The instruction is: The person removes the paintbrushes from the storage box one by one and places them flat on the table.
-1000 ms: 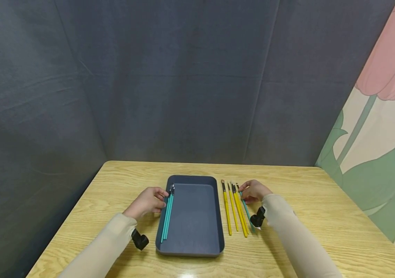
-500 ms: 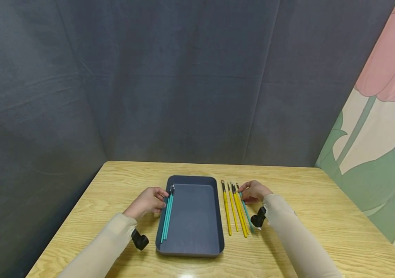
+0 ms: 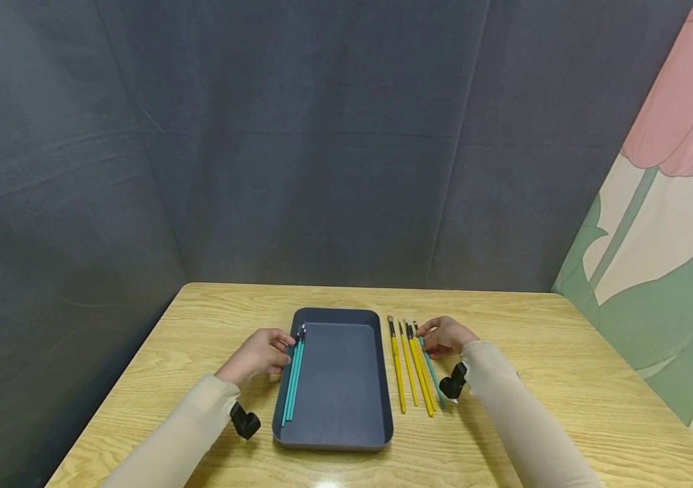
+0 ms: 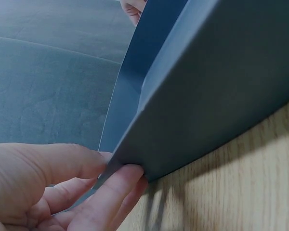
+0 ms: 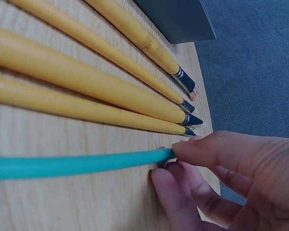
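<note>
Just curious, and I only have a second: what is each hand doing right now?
Left hand: fingers grip the left wall of the grey tray.
Right hand: pinches the brush end of the teal paintbrush on the table.

A wooden table (image 3: 566, 379) with a pale yellow grain fills the lower part of the head view. Four yellow paintbrushes (image 3: 410, 369) lie on it side by side, tips pointing away toward the far edge; the right wrist view shows their dark ferrules close together. Behind the table hangs a dark grey cloth backdrop (image 3: 298, 149), creased in long folds, which wraps round the left side as well. On the right stands a wall panel (image 3: 670, 224) painted with a pink tulip, a green stem and green leaves on cream.
</note>
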